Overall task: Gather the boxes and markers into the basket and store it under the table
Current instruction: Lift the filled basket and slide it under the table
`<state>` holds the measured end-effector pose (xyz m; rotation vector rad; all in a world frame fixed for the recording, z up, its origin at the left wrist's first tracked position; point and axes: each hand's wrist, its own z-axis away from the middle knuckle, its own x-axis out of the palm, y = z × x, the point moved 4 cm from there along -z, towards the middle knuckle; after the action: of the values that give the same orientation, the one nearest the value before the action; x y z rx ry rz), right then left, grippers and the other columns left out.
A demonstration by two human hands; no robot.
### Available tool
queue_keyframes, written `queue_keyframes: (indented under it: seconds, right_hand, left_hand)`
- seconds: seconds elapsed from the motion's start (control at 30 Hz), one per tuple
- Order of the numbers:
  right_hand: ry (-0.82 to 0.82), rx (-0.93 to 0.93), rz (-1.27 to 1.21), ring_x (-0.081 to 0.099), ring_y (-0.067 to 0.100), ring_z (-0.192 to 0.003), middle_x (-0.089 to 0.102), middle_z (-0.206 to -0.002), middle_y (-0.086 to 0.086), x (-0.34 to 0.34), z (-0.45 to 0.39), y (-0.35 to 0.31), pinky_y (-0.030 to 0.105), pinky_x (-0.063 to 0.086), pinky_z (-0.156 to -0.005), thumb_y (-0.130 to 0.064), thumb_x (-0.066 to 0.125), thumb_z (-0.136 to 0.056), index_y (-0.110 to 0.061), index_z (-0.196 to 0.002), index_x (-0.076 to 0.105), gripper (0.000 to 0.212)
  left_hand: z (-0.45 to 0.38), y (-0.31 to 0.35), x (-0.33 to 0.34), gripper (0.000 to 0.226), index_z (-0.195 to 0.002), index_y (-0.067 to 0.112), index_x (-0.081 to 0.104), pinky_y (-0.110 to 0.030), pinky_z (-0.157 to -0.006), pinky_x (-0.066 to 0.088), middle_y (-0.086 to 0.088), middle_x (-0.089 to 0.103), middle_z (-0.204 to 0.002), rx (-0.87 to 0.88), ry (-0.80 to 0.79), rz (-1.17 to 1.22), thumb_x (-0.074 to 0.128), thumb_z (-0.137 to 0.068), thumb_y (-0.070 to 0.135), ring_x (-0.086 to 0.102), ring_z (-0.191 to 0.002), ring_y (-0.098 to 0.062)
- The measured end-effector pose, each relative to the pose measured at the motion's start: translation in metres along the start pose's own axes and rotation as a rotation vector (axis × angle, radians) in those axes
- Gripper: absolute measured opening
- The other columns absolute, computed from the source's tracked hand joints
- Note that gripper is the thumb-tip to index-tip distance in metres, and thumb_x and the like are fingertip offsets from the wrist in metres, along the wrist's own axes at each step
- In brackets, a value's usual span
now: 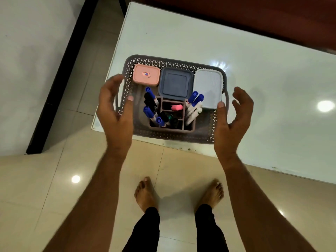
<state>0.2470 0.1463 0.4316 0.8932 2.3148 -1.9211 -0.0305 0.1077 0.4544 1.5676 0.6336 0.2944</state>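
Between left hand [116,113] and right hand [234,117] (both unclasped): basket [174,60].

Boxes [176,84] behind markers [153,108], in basket [174,137]

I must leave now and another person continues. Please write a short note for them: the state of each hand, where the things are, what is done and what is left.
Left hand: open, beside the left end of the basket, holding nothing.
Right hand: open, beside the right end, holding nothing.
The basket stands on the white table, at its near edge.
Inside: pink box, dark blue box, pale box in a row at the back; the markers stand in an organiser in front.
Done: gathering, it seems.
Left: grip both ends, lift the basket, store it under the table.
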Motion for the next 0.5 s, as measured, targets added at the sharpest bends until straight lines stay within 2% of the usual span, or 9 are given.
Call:
queue_keyframes:
  seconds: [0.17, 0.27, 0.33, 0.4, 0.47, 0.5]
  right_hand:
    - [-0.058, 0.192, 0.025, 0.054, 0.019, -0.139, 0.055, -0.151, 0.005, -0.009, -0.009, 0.037, 0.046, 0.043, -0.119, -0.013, 0.066, -0.097, -0.007, -0.149, 0.050, 0.055]
    - [-0.119, 0.317, -0.022, 0.057, 0.017, -0.136, 0.057, -0.151, 0.006, -0.005, -0.008, 0.047, 0.039, 0.047, -0.117, -0.020, 0.065, -0.093, -0.008, -0.149, 0.051, 0.059]
    - [-0.152, 0.373, -0.040, 0.059, 0.019, -0.134, 0.060, -0.148, 0.008, 0.000, -0.008, 0.052, 0.038, 0.050, -0.114, -0.013, 0.067, -0.094, -0.007, -0.148, 0.053, 0.056]
    - [-0.178, 0.405, -0.049, 0.061, 0.019, -0.132, 0.063, -0.143, 0.007, 0.004, -0.007, 0.053, 0.029, 0.053, -0.110, 0.000, 0.066, -0.096, -0.006, -0.147, 0.054, 0.053]
    - [-0.193, 0.425, -0.060, 0.064, 0.018, -0.129, 0.067, -0.136, 0.004, 0.006, -0.004, 0.052, 0.020, 0.053, -0.105, 0.006, 0.063, -0.094, -0.007, -0.145, 0.057, 0.053]
    - [-0.197, 0.433, -0.064, 0.065, 0.018, -0.128, 0.068, -0.133, 0.003, 0.007, -0.004, 0.053, 0.022, 0.053, -0.105, 0.006, 0.064, -0.092, -0.008, -0.143, 0.059, 0.053]
  left_hand:
    - [-0.024, -0.045, -0.019, 0.052, -0.144, 0.008, 0.051, -0.038, -0.120, 0.039, -0.004, 0.058, -0.145, -0.224, -0.007, -0.128, 0.064, -0.093, 0.006, 0.052, -0.138, -0.013]
    - [-0.032, -0.063, -0.019, 0.045, -0.138, 0.015, 0.057, -0.043, -0.110, 0.051, 0.002, 0.065, -0.133, -0.362, -0.082, -0.133, 0.064, -0.094, 0.012, 0.062, -0.126, -0.016]
    - [-0.035, -0.071, -0.016, 0.035, -0.129, 0.020, 0.064, -0.048, -0.101, 0.057, 0.003, 0.071, -0.120, -0.443, -0.130, -0.111, 0.066, -0.094, 0.018, 0.069, -0.116, -0.022]
    - [-0.036, -0.076, -0.014, 0.029, -0.125, 0.019, 0.067, -0.050, -0.098, 0.058, -0.001, 0.073, -0.114, -0.500, -0.160, -0.102, 0.066, -0.096, 0.021, 0.071, -0.110, -0.025]
    - [-0.037, -0.079, -0.013, 0.028, -0.126, 0.016, 0.067, -0.044, -0.097, 0.059, 0.000, 0.074, -0.110, -0.548, -0.164, -0.074, 0.063, -0.099, 0.017, 0.072, -0.107, -0.022]
    - [-0.037, -0.081, -0.013, 0.028, -0.127, 0.016, 0.067, -0.039, -0.094, 0.060, 0.002, 0.074, -0.108, -0.561, -0.165, -0.058, 0.061, -0.100, 0.014, 0.072, -0.104, -0.019]
